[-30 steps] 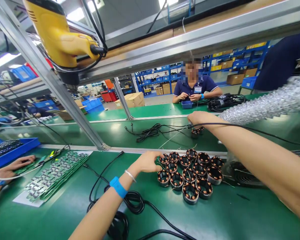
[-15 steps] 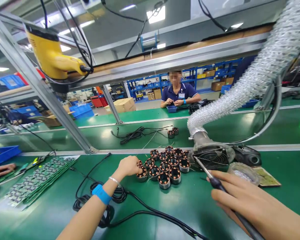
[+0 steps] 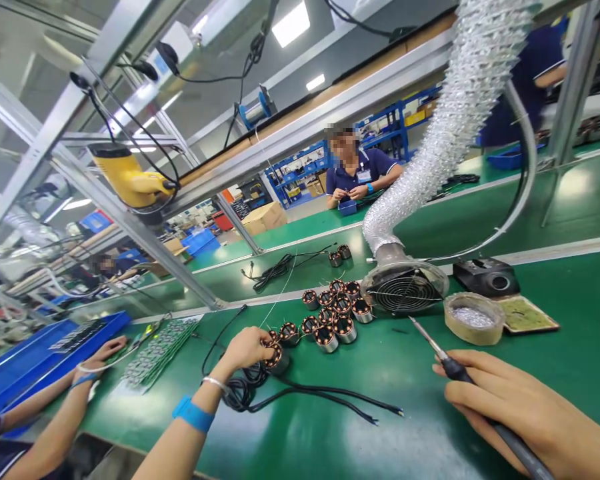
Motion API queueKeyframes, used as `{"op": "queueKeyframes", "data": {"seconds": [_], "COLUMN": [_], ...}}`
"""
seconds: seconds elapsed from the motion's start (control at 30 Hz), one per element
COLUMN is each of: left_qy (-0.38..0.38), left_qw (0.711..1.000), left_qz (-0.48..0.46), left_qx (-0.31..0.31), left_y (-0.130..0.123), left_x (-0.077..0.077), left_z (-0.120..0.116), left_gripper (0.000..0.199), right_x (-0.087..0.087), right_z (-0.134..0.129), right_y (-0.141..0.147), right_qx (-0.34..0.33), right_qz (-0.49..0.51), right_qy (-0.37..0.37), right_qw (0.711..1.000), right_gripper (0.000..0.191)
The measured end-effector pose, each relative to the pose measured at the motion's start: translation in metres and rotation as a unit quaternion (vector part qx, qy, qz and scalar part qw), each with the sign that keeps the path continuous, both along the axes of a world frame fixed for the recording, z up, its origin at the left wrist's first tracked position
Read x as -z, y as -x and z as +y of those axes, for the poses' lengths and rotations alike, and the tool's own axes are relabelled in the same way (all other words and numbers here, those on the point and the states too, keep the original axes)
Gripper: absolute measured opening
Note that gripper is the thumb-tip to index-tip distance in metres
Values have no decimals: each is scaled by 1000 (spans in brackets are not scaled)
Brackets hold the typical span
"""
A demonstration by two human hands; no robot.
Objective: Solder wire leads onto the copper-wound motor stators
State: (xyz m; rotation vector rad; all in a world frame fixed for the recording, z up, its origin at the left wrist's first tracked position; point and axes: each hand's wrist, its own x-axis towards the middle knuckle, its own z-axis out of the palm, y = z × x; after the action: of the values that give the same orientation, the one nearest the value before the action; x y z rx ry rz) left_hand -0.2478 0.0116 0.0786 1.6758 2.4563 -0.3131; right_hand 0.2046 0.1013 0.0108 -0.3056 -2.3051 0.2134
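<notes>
**Iron [image 3: 433, 341] and coil [image 3: 277, 364] in hand**

The right hand [image 3: 513, 400] grips the iron's handle. The left hand [image 3: 248, 348] pinches the coil's rim beside black cables [image 3: 238, 395] on the bench [image 3: 300, 443]. Behind, more coils [image 3: 327, 341] cluster left of the fan [image 3: 407, 291]; a person [image 3: 363, 175] sits beyond.

Ring-shaped coil part [image 3: 277, 362], dark metal wall, copper windings round the open top, at the left hand's [image 3: 247, 348] fingers; probably resting on the green bench [image 3: 430, 433], underside unclear. Similar rings [image 3: 326, 339] clustered to its right, open ends up, thin wires poking out. Soldering iron [image 3: 430, 341] slanted in right hand [image 3: 513, 400], dark grip, slim metal shaft, pointed tip apart from the rings.
</notes>
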Motion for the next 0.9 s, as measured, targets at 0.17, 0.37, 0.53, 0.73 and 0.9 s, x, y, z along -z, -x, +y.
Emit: {"op": "queueKeyframes", "data": {"seconds": [0.17, 0.37, 0.53, 0.73, 0.9], "left_qy": [2, -17, -9, -12, -19], "left_qw": [999, 998, 995, 996, 999], "left_qz": [-41, -6, 7, 0, -2], "left_qx": [-16, -59, -97, -87, -38], "left_y": [-29, -63, -67, -71, -105], "left_x": [9, 23, 22, 15, 3], "left_z": [1, -4, -12, -21, -24], "left_gripper": [23, 31, 42, 19, 23], "right_x": [-13, -9, 11, 18, 13], "right_z": [-4, -7, -8, -7, -4], "right_y": [19, 32, 30, 22, 22], "right_qx": [-77, -108, -117, -103, -75], "right_qz": [-25, -21, 0, 29, 49], "right_qy": [-18, -30, -11, 40, 24], "right_qw": [997, 993, 993, 993, 996], "right_gripper": [23, 21, 20, 20, 23]}}
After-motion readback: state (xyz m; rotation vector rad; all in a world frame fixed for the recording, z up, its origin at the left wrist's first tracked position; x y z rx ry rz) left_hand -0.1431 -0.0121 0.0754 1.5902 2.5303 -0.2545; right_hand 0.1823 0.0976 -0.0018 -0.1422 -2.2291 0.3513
